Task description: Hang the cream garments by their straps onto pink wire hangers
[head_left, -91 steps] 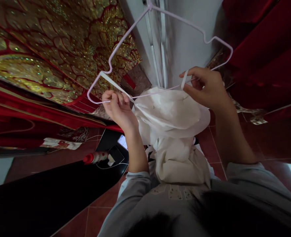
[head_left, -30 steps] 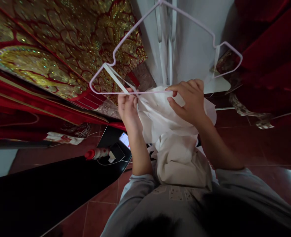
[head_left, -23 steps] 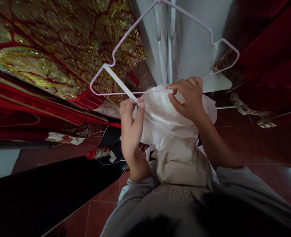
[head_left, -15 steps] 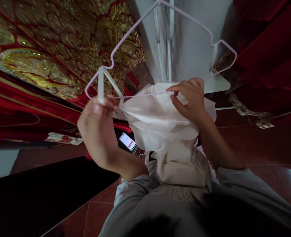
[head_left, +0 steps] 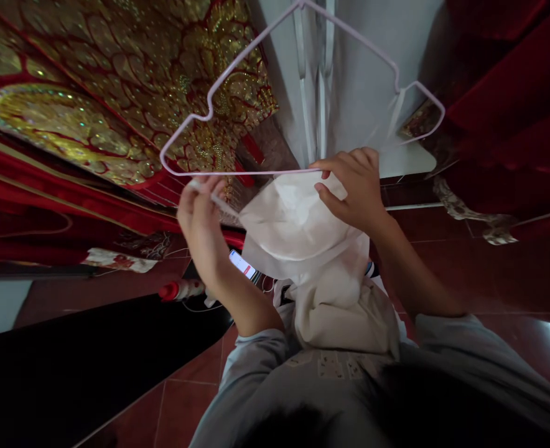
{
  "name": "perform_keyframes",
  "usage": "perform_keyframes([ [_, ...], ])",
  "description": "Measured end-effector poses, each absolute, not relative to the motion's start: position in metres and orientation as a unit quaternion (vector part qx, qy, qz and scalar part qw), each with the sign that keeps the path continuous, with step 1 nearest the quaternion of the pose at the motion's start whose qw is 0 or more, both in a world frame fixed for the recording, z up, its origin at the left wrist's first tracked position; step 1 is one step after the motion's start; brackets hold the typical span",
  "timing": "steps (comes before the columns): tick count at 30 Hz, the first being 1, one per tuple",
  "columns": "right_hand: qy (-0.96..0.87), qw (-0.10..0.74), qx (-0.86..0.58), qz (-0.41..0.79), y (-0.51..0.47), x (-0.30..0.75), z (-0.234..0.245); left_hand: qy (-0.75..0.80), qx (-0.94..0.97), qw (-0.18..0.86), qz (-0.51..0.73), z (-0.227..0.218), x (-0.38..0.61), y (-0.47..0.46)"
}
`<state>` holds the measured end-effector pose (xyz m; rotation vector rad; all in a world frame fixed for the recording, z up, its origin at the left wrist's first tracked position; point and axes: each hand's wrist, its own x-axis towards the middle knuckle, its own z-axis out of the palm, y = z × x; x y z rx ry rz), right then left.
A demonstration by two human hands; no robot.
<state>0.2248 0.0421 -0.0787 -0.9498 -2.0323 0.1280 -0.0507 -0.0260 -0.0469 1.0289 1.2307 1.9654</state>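
A thin pale pink wire hanger [head_left: 237, 62] hangs in front of me, near a white wall. A white sheer garment [head_left: 293, 230] droops below its bottom bar. My left hand [head_left: 203, 221] is closed on the garment's white left strap [head_left: 219, 200], which now lies below the hanger's bar. My right hand [head_left: 352, 186] pinches the hanger's bottom bar together with the garment's top edge. The right strap [head_left: 396, 109] sits looped over the hanger's right shoulder notch.
Red and gold embroidered garments [head_left: 93, 106] hang at the left, dark red velvet [head_left: 512, 106] at the right. On the red tiled floor [head_left: 195, 386] lie a lit phone [head_left: 243, 264], a charger with cable and a red-capped bottle [head_left: 181, 290]. A black surface [head_left: 69, 361] fills the lower left.
My right hand put the right strap onto the hanger's notch, then moved to the bottom bar. My left hand pulled the left strap off the left notch and lowered it below the bar.
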Motion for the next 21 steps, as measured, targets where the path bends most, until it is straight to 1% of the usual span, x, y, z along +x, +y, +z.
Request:
perform_keyframes([
  [2, -0.819, 0.437, -0.368, 0.056, 0.040, 0.222, -0.075, 0.407, 0.415, 0.350, 0.735, -0.042, -0.025, -0.019],
  [4, -0.817, 0.457, -0.346, 0.059, 0.037, 0.223, -0.072, 0.367, 0.405, 0.367, 0.752, -0.033, 0.000, -0.014],
  [5, -0.806, 0.481, -0.341, 0.055, 0.035, 0.225, -0.071, 0.351, 0.392, 0.366, 0.768, -0.029, 0.011, -0.012],
  [8, -0.699, 0.609, -0.375, 0.011, 0.032, 0.240, -0.069, 0.318, 0.351, 0.358, 0.805, -0.021, 0.030, -0.010],
  [9, -0.659, 0.638, -0.397, 0.002, 0.032, 0.247, -0.069, 0.314, 0.342, 0.358, 0.810, -0.021, 0.033, -0.010],
  [10, -0.634, 0.650, -0.418, 0.007, 0.033, 0.254, -0.069, 0.319, 0.336, 0.359, 0.810, -0.021, 0.034, -0.009],
  [11, -0.628, 0.645, -0.435, 0.025, 0.035, 0.261, -0.068, 0.331, 0.332, 0.359, 0.807, -0.021, 0.034, -0.009],
  [14, -0.653, 0.595, -0.456, 0.109, 0.040, 0.273, -0.064, 0.368, 0.328, 0.348, 0.798, -0.024, 0.032, -0.007],
  [18, -0.646, 0.611, -0.422, 0.179, 0.034, 0.270, -0.044, 0.356, 0.326, 0.332, 0.810, -0.026, 0.033, -0.005],
  [21, -0.654, 0.609, -0.397, 0.209, 0.025, 0.266, -0.024, 0.364, 0.317, 0.323, 0.814, -0.026, 0.035, -0.004],
])
